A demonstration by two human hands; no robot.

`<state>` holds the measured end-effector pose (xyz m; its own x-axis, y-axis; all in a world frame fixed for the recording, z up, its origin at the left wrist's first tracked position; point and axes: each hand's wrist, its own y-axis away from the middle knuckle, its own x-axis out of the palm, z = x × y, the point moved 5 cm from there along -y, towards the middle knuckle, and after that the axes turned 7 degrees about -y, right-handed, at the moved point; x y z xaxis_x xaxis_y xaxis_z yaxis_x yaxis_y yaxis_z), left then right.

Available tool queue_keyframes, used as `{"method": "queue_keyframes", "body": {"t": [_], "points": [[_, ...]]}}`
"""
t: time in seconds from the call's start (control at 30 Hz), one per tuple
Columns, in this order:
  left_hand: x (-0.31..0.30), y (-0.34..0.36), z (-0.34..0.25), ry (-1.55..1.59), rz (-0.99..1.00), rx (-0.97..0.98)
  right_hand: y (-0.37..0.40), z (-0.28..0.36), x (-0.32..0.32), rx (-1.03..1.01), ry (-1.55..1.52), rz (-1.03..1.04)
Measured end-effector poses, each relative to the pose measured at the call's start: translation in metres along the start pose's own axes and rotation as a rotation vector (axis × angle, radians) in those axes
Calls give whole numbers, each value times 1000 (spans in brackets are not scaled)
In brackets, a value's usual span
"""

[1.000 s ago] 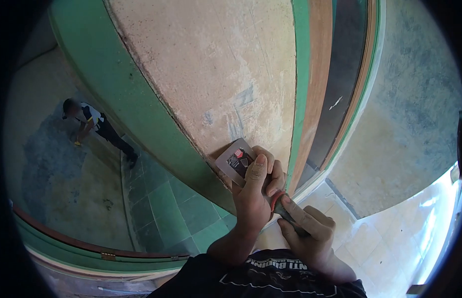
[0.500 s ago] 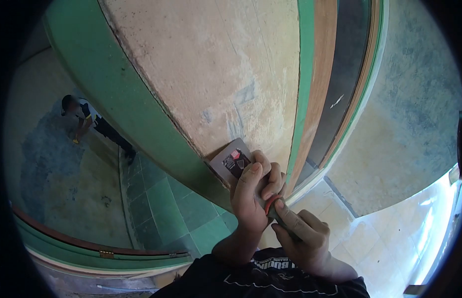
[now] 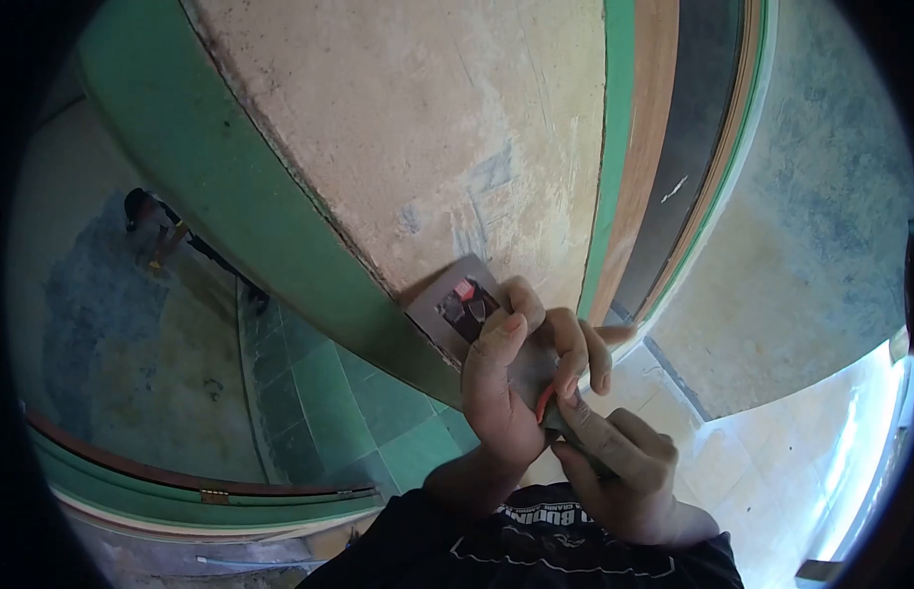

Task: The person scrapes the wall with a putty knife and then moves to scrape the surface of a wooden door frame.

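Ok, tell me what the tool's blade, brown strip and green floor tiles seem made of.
Blade: metal or hard plastic, dull grey-brown, thin, flat, straight-edged.
Brown strip: probably wood, smooth, with faint lengthwise streaks.
Green floor tiles: perhaps ceramic or cement, mostly matt, in a jointed grid.

scraper (image 3: 461, 306) | flat grey blade — red-and-black label (image 3: 465, 304) | tilted — gripped by left hand (image 3: 511, 383), right hand (image 3: 624, 461)

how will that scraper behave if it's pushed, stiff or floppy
The scraper is probably fairly stiff: its blade looks flat where it juts past the fingers of the left hand. It may flex slightly under pressure, since the blade appears thin. Its broad, flat shape makes rolling unlikely.
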<state>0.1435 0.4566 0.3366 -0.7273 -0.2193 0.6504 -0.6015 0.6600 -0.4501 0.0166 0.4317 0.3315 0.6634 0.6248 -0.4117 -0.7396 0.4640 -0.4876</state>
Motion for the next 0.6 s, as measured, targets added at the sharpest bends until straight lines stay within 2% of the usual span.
{"method": "queue_keyframes", "body": {"t": [0.07, 0.17, 0.43, 0.53, 0.6], "points": [[-2, 1, 1, 42, 1, -30, 4, -5, 7, -2, 38, -18], [6, -6, 0, 313, 146, -77, 0, -4, 5, -54, 38, -81], [5, -11, -3, 354, 221, -92, -2, 0, 10, -13, 26, -107], [12, -11, -6, 312, 93, -104, -6, 9, 1, -43, 10, -146], [6, -4, -1, 340, 70, -102, 0, 6, 6, -2, 73, -65]]}}
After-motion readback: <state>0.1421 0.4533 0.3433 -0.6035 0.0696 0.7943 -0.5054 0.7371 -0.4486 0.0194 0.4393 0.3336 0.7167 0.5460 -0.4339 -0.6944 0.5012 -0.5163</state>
